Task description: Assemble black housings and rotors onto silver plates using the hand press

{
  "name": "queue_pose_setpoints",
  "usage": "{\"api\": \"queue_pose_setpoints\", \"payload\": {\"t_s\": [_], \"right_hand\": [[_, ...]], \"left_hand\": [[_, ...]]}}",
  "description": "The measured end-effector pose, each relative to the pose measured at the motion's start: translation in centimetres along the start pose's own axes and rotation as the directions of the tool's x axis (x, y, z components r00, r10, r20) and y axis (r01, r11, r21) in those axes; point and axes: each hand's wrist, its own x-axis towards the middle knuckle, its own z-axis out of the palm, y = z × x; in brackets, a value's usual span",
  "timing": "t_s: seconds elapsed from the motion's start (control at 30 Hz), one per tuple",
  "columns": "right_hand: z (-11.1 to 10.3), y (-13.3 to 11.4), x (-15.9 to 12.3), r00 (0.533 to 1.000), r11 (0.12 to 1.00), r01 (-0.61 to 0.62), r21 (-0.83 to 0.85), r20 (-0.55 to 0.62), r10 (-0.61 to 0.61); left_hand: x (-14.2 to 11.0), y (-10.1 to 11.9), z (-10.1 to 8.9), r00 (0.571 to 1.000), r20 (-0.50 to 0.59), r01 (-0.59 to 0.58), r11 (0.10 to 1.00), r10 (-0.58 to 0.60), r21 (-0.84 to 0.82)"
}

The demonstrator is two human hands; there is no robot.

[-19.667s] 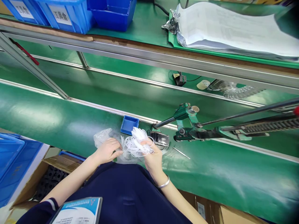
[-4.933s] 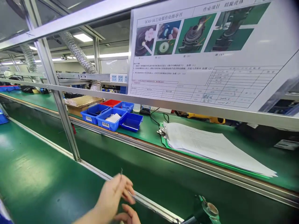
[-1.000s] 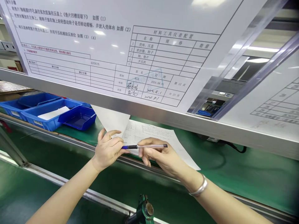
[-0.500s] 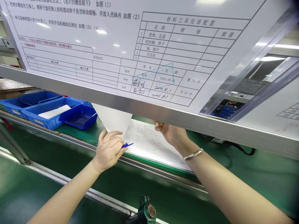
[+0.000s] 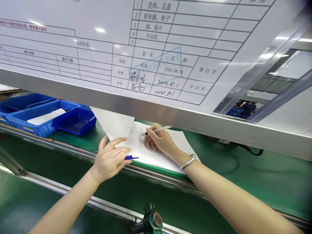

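My right hand (image 5: 159,141) grips a slim clear pen (image 5: 162,128), its tip at a printed form (image 5: 146,155) in a stack of papers on the green bench. A silver bangle circles that wrist. My left hand (image 5: 110,159) has closed on a blue pen cap (image 5: 131,157), which pokes out between thumb and fingers. The same hand's fingertips touch a raised white sheet (image 5: 114,122) at the stack's left side. The upper end of this sheet is hidden behind the metal rail.
A metal rail (image 5: 136,105) with a printed instruction sheet (image 5: 97,68) above it crosses in front of the bench. Blue bins (image 5: 46,125) stand at left, beside a dark blue tray (image 5: 75,122). A black cable (image 5: 253,151) lies at right. Below is a green tool part (image 5: 152,219).
My right hand has come out from behind the rail, down and left onto the form, with the pen now showing. My left hand has shifted slightly down and left, still holding the cap.
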Motion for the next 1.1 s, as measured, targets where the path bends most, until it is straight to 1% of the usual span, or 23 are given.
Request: {"api": "queue_pose_setpoints", "payload": {"t_s": [0.23,0.43,0.57,0.67,0.83,0.9,0.93,0.97,1.03,1.1], "right_hand": [[0.4,0.3,0.3,1.000,0.996,0.020,-0.089,-0.002,-0.020],[0.4,0.4,0.7,1.000,0.986,-0.014,-0.165,-0.007,0.013],[0.4,0.3,0.7,1.000,0.984,-0.027,-0.174,-0.020,0.024],[0.6,0.2,0.5,0.998,0.988,-0.022,-0.153,-0.067,0.012],[0.2,-0.4,0.0,0.978,0.998,0.015,-0.053,-0.207,-0.026],[-0.5,-0.9,-0.4,0.960,0.999,0.043,0.013,-0.276,-0.037],[-1.0,-1.1,-0.7,0.950,0.997,0.056,0.050,-0.309,-0.037],[-1.5,-1.4,-1.0,0.941,0.994,0.067,0.087,-0.338,-0.033],[-2.7,-1.9,-2.0,0.926,0.985,0.078,0.157,-0.378,-0.013],[-4.0,-2.3,-3.4,0.917,0.974,0.077,0.215,-0.399,0.016]], "left_hand": [[-0.1,0.0,0.0,1.000,0.014,0.007,1.000,-0.007,-0.004],[-0.2,-0.1,0.0,1.000,0.026,0.008,1.000,-0.008,-0.006],[-0.2,-0.1,-0.1,0.999,0.031,0.011,1.000,-0.011,-0.009],[-0.2,-0.1,-0.1,0.999,0.032,0.010,1.000,-0.009,-0.015],[-0.6,-0.5,-0.1,0.999,0.034,-0.016,1.000,0.017,-0.013],[-1.0,-0.7,-0.1,0.999,0.004,-0.037,0.999,0.037,-0.007],[-1.2,-0.8,-0.1,0.999,-0.033,-0.035,0.999,0.035,-0.014],[-1.3,-0.7,-0.1,0.997,-0.077,-0.015,0.999,0.012,-0.037],[-1.2,-0.4,-0.2,0.984,-0.153,0.071,0.986,-0.094,-0.149],[-0.7,0.2,-0.1,0.965,-0.161,0.157,0.948,-0.207,-0.278]]}}
